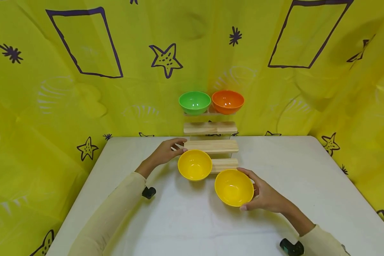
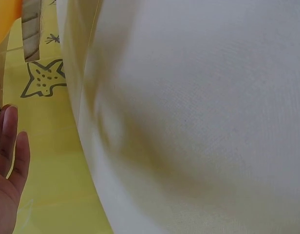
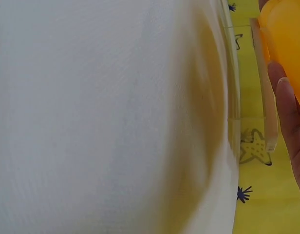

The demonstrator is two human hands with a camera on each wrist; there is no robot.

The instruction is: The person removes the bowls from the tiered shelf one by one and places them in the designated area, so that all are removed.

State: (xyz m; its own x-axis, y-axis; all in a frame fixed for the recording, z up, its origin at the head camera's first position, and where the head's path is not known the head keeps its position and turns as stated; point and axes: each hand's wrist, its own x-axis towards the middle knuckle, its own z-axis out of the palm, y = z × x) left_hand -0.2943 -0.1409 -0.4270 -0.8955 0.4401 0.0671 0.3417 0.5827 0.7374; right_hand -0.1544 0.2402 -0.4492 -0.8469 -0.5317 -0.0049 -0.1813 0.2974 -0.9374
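Note:
A yellow bowl (image 1: 234, 187) is held at its right side by my right hand (image 1: 265, 195), fingers at the far rim and thumb at the near side. A second yellow bowl (image 1: 195, 165) sits upright at the left of the stand's lowest step, partly covering it. My left hand (image 1: 169, 153) is at the left end of the wooden step stand (image 1: 211, 146), its thumb close to that bowl's rim. In the left wrist view, extended fingers (image 2: 21, 158) reach the wood. In the right wrist view, fingers (image 3: 289, 107) lie along the bowl (image 3: 291, 44).
A green bowl (image 1: 195, 103) and an orange bowl (image 1: 228, 102) stand side by side on the top step. Behind the white table (image 1: 291, 170) hangs a yellow patterned cloth (image 1: 140, 99). Dark wrist devices (image 1: 148, 192) hang by both sleeves.

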